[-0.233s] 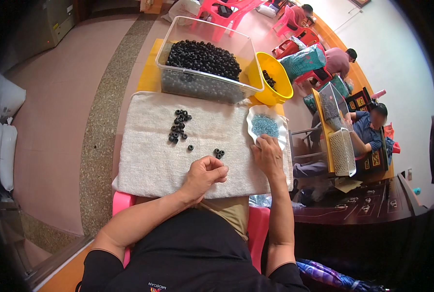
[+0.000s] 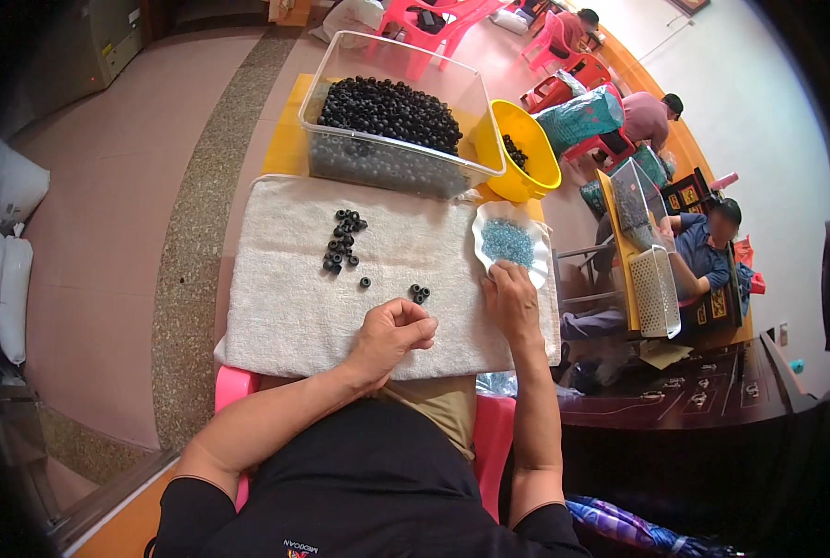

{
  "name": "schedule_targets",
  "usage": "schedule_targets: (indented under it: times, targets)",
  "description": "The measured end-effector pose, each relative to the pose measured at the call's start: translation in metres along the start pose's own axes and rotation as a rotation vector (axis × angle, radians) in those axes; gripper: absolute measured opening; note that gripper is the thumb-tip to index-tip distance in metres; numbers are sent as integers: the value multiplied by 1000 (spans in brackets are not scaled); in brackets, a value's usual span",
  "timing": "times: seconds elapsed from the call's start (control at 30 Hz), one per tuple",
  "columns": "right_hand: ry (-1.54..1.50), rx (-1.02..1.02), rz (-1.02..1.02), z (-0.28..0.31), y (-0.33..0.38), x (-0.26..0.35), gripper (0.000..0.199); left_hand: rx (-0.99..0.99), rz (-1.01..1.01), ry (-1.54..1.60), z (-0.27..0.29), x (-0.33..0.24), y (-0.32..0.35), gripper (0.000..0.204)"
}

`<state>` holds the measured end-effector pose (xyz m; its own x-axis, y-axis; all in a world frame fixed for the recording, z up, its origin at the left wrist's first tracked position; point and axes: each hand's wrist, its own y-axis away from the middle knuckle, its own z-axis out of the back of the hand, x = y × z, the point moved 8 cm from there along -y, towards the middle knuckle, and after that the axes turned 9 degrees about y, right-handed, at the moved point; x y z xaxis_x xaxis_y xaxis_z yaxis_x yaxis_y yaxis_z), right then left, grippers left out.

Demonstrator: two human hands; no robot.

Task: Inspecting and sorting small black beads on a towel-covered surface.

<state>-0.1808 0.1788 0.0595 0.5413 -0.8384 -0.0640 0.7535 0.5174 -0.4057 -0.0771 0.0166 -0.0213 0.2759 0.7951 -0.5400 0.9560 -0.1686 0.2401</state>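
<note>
Left hand (image 2: 391, 335) was seen curled into a loose fist on the white towel (image 2: 275, 307), fingertips pressed together; whether anything was pinched could not be told. Right hand (image 2: 512, 299) was laid at the near rim of the white scalloped dish (image 2: 483, 244) of small blue pieces (image 2: 508, 242), fingers bent onto the edge. Three black rings (image 2: 419, 294) were noted just ahead of the left hand, a larger cluster (image 2: 342, 242) farther left. A clear tub (image 2: 391, 126) of black rings and a yellow bowl (image 2: 526, 153) were set behind.
</note>
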Motion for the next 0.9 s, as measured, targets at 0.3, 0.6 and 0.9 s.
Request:
schedule_targets:
  times: [0.3, 0.6, 0.9]
  targets:
    - [-25, -98, 84, 9, 5, 11, 20, -7, 7, -9, 0, 0, 0, 11]
    - [-89, -213, 70, 21, 12, 17, 17, 1, 1, -7, 1, -1, 0, 11]
    - [-193, -306, -113, 26, 18, -6, 9, 7, 2, -9, 2, 0, 0, 12]
